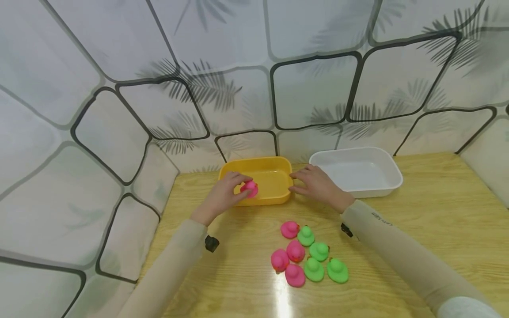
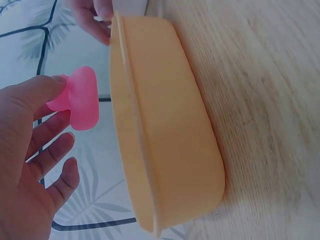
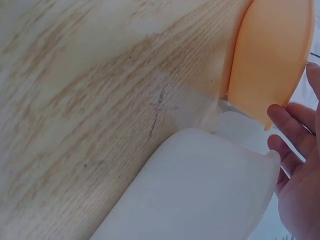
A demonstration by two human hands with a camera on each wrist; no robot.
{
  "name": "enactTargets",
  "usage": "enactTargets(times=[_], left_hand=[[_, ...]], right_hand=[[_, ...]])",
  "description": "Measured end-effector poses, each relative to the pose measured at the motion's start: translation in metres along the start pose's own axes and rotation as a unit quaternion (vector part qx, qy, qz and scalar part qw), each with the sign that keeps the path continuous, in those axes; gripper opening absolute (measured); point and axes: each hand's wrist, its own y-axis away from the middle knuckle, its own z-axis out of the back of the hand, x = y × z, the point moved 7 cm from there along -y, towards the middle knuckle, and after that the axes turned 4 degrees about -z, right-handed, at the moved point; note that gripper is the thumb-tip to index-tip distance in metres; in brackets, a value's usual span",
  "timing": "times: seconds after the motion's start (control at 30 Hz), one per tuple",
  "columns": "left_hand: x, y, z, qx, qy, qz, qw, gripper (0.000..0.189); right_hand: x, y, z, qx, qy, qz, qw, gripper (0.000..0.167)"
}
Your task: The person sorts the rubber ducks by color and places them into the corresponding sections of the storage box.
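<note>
Between thumb and fingertips my left hand (image 1: 225,194) pinches a pink rubber duck (image 1: 250,189), held above the left part of the yellow basin (image 1: 256,202). In the left wrist view the duck (image 2: 85,99) is above the basin's rim, and the other fingers are loosely bent. My right hand (image 1: 317,185) is at the basin's right end, its fingertips touching the rim, with the thumb apart from the fingers. The right wrist view has these fingers (image 3: 287,125) beside the orange-looking basin wall (image 3: 272,55).
A white basin (image 1: 387,193) stands right of the yellow one, under my right wrist. Nearer on the wooden table (image 1: 234,265) lie several pink ducks (image 1: 295,275) and several green ducks (image 1: 337,270) in a loose group. A patterned wall (image 1: 238,101) rises behind the basins.
</note>
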Motion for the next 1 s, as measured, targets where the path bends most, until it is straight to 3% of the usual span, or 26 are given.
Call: enactTargets(times=[0.4,0.7,1.0], left_hand=[[0.035,-0.015,-0.005,-0.001,0.007,0.049,0.9988,0.034],[0.054,-0.025,-0.006,-0.024,0.010,0.040,0.9989,0.025],[0.066,-0.027,-0.010,-0.024,-0.006,0.061,0.9978,0.024]], right_hand=[[0.000,-0.001,0.000,0.007,-0.002,-0.005,1.0000,0.049],[0.001,0.001,0.001,-0.002,-0.002,0.002,1.0000,0.047],[0.002,0.000,0.002,0.004,-0.007,0.000,1.0000,0.049]])
